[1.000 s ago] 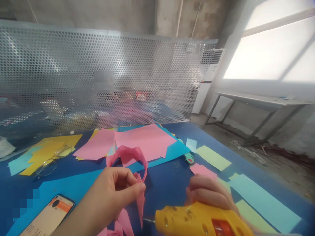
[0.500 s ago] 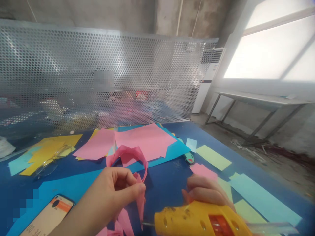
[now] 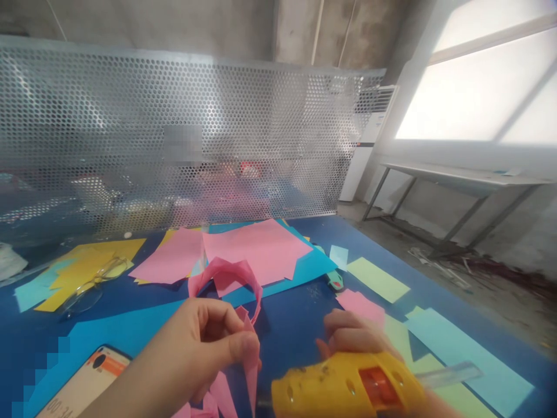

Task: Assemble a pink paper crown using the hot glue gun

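My left hand [image 3: 221, 342] pinches a pointed, folded pink paper strip [image 3: 251, 371] between thumb and fingers. Behind it a curved pink paper band [image 3: 226, 268] arches up, and more pink strips [image 3: 220, 397] hang below the hand. A yellow hot glue gun [image 3: 339, 386] is in my right hand [image 3: 359, 334], its fingers wrapped round the far side. The metal nozzle [image 3: 264, 403] points left, close to the lower end of the strip; whether they touch I cannot tell. A clear glue stick [image 3: 452, 374] sticks out of the gun's back.
Pink sheets [image 3: 261, 249] lie on blue paper [image 3: 319, 264] at the back. Glasses [image 3: 87, 296] rest by yellow paper [image 3: 102, 255] on the left, a phone [image 3: 82, 383] nearer. Green and light blue pieces [image 3: 470, 348] lie right. A perforated metal screen [image 3: 174, 133] stands behind.
The glue gun has tilted and shifted slightly up and left, with its glue stick now higher. My left hand and the pink strip have barely moved.
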Tool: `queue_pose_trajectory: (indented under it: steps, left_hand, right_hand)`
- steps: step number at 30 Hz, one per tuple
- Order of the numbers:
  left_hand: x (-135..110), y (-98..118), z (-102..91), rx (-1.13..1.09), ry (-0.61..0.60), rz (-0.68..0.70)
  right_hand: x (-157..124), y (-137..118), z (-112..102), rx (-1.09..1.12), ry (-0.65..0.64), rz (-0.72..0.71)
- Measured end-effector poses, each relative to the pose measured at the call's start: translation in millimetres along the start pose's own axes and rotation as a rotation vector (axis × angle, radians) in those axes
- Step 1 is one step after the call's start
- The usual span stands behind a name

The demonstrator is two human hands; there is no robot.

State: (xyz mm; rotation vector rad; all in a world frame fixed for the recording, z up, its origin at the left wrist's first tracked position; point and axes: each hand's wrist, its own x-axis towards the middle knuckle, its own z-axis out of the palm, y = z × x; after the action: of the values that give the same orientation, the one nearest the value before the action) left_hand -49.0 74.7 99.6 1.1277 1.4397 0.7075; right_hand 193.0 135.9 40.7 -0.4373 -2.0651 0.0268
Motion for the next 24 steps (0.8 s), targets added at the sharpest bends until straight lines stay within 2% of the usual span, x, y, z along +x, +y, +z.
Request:
queue_pose_trajectory:
  steps: [5, 8, 13, 17, 20, 24]
  left_hand:
    - [-2, 3, 1.1, 0.012, 0.034, 0.022]
    - [-5, 9, -4.8, 0.029, 0.082, 0.05]
    - [-9, 16, -32.7, 0.128, 0.199, 0.133]
    - [-2, 12, -51.7, 0.279, 0.275, 0.126]
    - [9, 4, -53.1, 0.352, 0.247, 0.104]
    - [22, -4, -45.2, 0.445, 0.202, 0.072]
  right_hand:
    - [2, -3, -2, -0.037, 0.007, -0.002]
    - [2, -5, -3, -0.06, -0.004, -0.007]
    - [-2, -3, -4, -0.087, -0.002, -0.028]
    - [-4, 1, -4, -0.084, -0.003, -0.043]
    - [-5, 2, -4, -0.084, -0.006, -0.053]
    - [-6, 3, -3, -0.094, -0.02, -0.048]
